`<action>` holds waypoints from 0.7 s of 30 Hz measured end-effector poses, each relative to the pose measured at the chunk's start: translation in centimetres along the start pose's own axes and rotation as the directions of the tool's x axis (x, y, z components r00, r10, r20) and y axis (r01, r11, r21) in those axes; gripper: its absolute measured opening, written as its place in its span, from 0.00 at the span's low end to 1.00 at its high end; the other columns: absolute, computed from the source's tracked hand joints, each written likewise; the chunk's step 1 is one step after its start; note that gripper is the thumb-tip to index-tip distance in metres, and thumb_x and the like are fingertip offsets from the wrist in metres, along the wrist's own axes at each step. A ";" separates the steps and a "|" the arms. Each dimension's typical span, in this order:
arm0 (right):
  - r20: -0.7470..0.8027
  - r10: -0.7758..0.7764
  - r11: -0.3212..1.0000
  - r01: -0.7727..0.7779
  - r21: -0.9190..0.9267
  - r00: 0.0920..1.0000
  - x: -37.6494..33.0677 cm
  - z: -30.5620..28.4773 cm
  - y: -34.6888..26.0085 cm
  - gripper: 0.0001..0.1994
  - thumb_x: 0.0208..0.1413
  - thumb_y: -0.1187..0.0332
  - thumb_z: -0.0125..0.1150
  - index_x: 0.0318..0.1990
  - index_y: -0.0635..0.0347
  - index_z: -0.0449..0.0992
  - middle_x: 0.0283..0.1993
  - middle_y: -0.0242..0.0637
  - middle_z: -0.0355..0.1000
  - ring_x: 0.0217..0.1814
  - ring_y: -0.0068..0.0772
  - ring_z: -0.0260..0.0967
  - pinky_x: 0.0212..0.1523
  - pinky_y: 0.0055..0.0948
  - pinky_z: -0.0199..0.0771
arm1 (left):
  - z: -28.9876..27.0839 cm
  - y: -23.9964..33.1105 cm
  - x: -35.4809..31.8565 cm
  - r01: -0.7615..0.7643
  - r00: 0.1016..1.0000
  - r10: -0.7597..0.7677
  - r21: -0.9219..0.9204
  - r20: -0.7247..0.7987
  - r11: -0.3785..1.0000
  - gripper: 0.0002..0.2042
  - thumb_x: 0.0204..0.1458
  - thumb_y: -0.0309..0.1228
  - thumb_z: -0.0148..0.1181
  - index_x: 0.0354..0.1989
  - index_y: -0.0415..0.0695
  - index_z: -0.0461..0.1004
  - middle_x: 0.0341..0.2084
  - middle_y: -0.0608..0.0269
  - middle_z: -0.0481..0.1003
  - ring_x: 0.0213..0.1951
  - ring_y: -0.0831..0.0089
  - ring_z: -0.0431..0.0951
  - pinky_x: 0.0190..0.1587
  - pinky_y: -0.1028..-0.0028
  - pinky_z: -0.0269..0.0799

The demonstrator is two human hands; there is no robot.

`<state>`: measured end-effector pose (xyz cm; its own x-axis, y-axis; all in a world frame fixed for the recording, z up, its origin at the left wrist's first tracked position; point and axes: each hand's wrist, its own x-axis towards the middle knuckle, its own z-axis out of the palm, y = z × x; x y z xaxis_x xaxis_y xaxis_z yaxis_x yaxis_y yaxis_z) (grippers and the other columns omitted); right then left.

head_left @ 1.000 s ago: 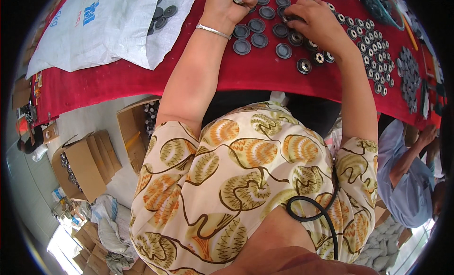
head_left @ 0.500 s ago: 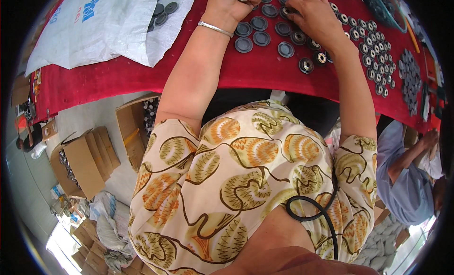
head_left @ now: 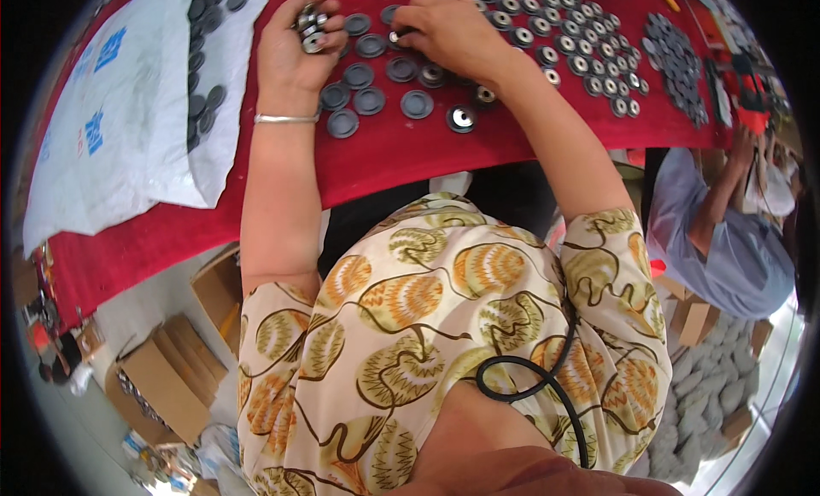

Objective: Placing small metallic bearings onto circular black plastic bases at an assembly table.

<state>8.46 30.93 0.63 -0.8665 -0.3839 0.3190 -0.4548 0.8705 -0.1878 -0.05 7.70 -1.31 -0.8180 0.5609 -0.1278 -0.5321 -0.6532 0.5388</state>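
Observation:
My left hand (head_left: 286, 56) is turned palm up, its fingers curled around several small shiny metal bearings (head_left: 313, 42). Just right of it, my right hand (head_left: 457, 37) pinches one bearing (head_left: 395, 37) between thumb and fingers, low over the dark grey round caps. Bare caps, such as one grey cap (head_left: 417, 104), lie on the red cloth below and between my hands. Under my right wrist and beyond it, several caps carry a bearing in the middle, like the capped bearing (head_left: 461, 118) closest to me.
A white woven sack (head_left: 128, 129) at the left has loose dark caps on it. Rows of capped bearings (head_left: 589, 48) and a pile of small grey parts (head_left: 675, 65) cover the right of the red cloth (head_left: 376, 173). Another person (head_left: 717, 231) works at the far right.
The whole view has shifted, so the table sits further left and lower. My left hand has turned to show the bearings in its palm. My right hand has come closer to it.

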 end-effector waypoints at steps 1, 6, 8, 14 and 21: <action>0.024 0.021 0.999 -0.020 -0.034 1.000 -0.2 0.4 0.0 0.10 0.58 0.65 0.64 0.45 0.53 0.80 0.42 0.39 0.78 0.52 0.47 0.74 0.56 0.48 0.68 | 0.1 -0.6 -0.1 0.001 0.999 -0.001 -0.017 -0.035 1.000 0.16 0.67 0.35 0.52 0.53 0.33 0.73 0.35 0.56 0.73 0.28 0.73 0.68 0.22 0.82 0.61; 0.057 0.026 0.998 -0.022 -0.064 0.998 0.1 0.7 0.2 0.11 0.58 0.63 0.66 0.48 0.48 0.81 0.43 0.33 0.78 0.55 0.42 0.74 0.58 0.48 0.66 | 0.5 -0.6 -0.3 0.056 0.996 -0.055 0.007 -0.066 0.998 0.17 0.66 0.35 0.53 0.50 0.31 0.75 0.33 0.53 0.76 0.29 0.70 0.72 0.22 0.81 0.63; 0.083 0.013 0.999 -0.009 -0.048 0.997 0.5 0.1 0.4 0.11 0.58 0.62 0.66 0.48 0.48 0.81 0.44 0.34 0.78 0.55 0.42 0.74 0.59 0.48 0.66 | 0.8 -0.7 -0.2 0.101 0.994 -0.099 0.047 -0.043 0.994 0.18 0.67 0.36 0.52 0.51 0.31 0.75 0.35 0.52 0.78 0.29 0.70 0.73 0.21 0.81 0.63; -0.136 0.040 0.971 -0.006 0.241 0.990 2.9 -2.6 -0.6 0.10 0.60 0.68 0.59 0.45 0.60 0.80 0.43 0.51 0.79 0.50 0.56 0.76 0.48 0.46 0.76 | 2.0 -2.4 -0.6 0.192 0.981 -0.190 0.224 -0.032 0.955 0.13 0.67 0.38 0.52 0.45 0.41 0.78 0.27 0.61 0.79 0.22 0.72 0.77 0.17 0.80 0.67; -0.047 -0.036 0.898 0.053 0.436 0.998 4.1 -3.0 -1.9 0.10 0.58 0.70 0.62 0.46 0.62 0.81 0.40 0.49 0.77 0.46 0.52 0.75 0.49 0.42 0.75 | 1.8 -3.1 -0.6 0.154 0.988 -0.149 0.220 -0.042 0.963 0.13 0.67 0.37 0.49 0.44 0.42 0.77 0.27 0.61 0.78 0.22 0.71 0.77 0.18 0.77 0.70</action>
<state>6.40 28.61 5.10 -0.8390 -0.4000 0.3690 -0.5441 0.6276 -0.5568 2.50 10.24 -1.40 -0.7381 0.6301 -0.2411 -0.5906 -0.4306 0.6825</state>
